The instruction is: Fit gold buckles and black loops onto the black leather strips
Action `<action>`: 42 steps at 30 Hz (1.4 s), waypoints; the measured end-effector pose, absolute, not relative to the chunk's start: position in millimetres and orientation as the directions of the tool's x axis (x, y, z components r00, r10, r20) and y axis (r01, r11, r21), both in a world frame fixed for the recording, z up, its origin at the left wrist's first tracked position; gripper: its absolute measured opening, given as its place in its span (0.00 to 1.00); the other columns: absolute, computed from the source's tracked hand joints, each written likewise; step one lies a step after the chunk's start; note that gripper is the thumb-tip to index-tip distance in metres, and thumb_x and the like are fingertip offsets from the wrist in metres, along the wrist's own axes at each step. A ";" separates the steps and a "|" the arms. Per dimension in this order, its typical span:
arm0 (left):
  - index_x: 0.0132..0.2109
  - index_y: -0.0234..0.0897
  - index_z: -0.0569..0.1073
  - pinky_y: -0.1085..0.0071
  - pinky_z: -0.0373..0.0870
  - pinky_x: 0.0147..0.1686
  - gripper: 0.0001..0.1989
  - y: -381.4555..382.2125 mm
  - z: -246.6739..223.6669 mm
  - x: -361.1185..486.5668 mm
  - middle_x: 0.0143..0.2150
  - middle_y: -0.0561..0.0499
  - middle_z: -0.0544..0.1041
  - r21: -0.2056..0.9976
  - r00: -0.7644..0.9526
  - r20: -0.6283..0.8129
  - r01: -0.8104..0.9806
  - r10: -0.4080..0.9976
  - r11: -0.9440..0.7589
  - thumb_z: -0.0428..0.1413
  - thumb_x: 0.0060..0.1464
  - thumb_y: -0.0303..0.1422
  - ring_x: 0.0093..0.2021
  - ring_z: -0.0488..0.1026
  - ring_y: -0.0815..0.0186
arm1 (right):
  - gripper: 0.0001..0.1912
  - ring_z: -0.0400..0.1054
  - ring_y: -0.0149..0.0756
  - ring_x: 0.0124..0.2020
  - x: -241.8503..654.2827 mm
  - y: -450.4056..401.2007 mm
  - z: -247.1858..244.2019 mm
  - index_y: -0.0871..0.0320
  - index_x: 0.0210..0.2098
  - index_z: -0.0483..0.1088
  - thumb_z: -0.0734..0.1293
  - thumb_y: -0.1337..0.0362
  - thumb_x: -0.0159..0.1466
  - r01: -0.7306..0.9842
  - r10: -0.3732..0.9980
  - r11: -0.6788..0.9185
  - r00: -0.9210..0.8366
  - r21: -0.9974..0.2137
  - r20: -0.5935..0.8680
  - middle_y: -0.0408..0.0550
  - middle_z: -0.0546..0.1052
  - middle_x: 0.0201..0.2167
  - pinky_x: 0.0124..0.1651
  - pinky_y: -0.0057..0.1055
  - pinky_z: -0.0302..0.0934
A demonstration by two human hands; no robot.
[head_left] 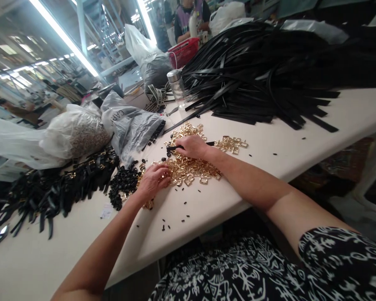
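My right hand is closed around a black strap, whose one end sticks out to the left of the fingers and whose other part shows to the right of the wrist. Under and around it spreads a heap of gold-coloured metal buckles. My left hand rests at the left side of this heap, fingers bent over the buckles. Whether its fingertips pinch a buckle is hidden. Beside the left hand lies a pile of small black loops.
Black straps lie in a large bundle at the back right. A clear bottle, a grey plastic bag and a white bag stand behind the heap. Buckled straps lie at left. A person sits beyond a red basket.
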State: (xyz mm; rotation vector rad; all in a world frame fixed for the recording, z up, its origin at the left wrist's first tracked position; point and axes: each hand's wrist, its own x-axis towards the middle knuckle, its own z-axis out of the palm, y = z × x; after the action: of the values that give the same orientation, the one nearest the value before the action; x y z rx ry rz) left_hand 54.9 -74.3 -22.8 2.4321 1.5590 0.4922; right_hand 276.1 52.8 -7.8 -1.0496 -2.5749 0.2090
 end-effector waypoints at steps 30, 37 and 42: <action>0.33 0.37 0.72 0.71 0.73 0.37 0.15 -62.3 -10.9 80.3 0.31 0.52 0.78 0.944 -0.502 -0.113 -0.324 0.858 -0.066 0.64 0.42 0.41 0.29 0.76 0.71 | 0.11 0.58 0.26 0.23 277.6 25.8 23.5 0.60 0.30 0.71 0.65 0.58 0.60 0.239 0.703 0.586 -0.625 -0.775 0.339 0.41 0.68 0.21 0.29 0.27 0.50; 0.33 0.37 0.74 0.72 0.72 0.38 0.15 -71.0 -7.1 90.5 0.33 0.52 0.79 0.950 -0.482 -0.066 -0.299 0.874 -0.093 0.66 0.42 0.41 0.34 0.78 0.69 | 0.14 0.52 0.22 0.16 260.5 8.2 18.6 0.60 0.32 0.68 0.68 0.55 0.56 -0.073 0.775 0.034 -0.628 -0.997 0.073 0.37 0.68 0.20 0.20 0.24 0.46; 0.33 0.37 0.75 0.71 0.72 0.40 0.14 -75.4 -7.9 102.2 0.35 0.50 0.79 0.991 -0.459 0.042 -0.091 0.887 -0.094 0.62 0.46 0.43 0.35 0.76 0.68 | 0.16 0.56 0.23 0.22 255.4 -0.8 18.1 0.62 0.33 0.72 0.72 0.57 0.51 -0.095 0.759 0.049 -0.643 -0.994 0.099 0.37 0.67 0.22 0.25 0.24 0.51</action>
State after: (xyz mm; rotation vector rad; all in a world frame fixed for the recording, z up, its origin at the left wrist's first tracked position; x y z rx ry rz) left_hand 102.2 -75.4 -7.9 0.9137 1.4239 1.6550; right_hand 255.4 -0.8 18.1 -0.6741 -1.6770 1.6687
